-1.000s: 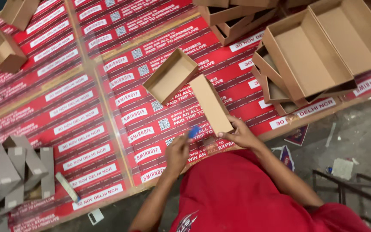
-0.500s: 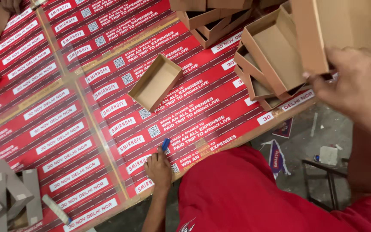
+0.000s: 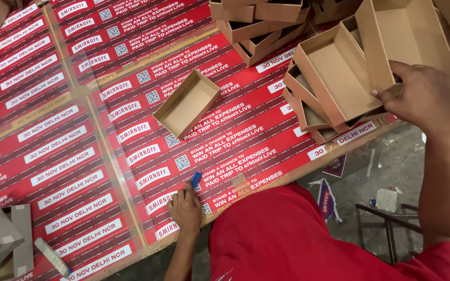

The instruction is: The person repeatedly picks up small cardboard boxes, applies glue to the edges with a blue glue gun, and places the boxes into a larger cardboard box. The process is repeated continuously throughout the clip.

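Even, fairly bright overhead light falls on the red table covering point(image 3: 69, 156), with soft glare streaks along its clear plastic film. Shadows are short and soft inside the cardboard boxes point(image 3: 339, 78). Focus is sharp centrally; edges bend slightly from wide-angle distortion.

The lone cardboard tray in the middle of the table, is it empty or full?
Empty: the cardboard tray lies open side up, its bare brown floor showing.

Open table point(image 3: 79, 130) lies around the lone tray point(image 3: 186, 102); stacked trays point(image 3: 313, 99) crowd the right edge.
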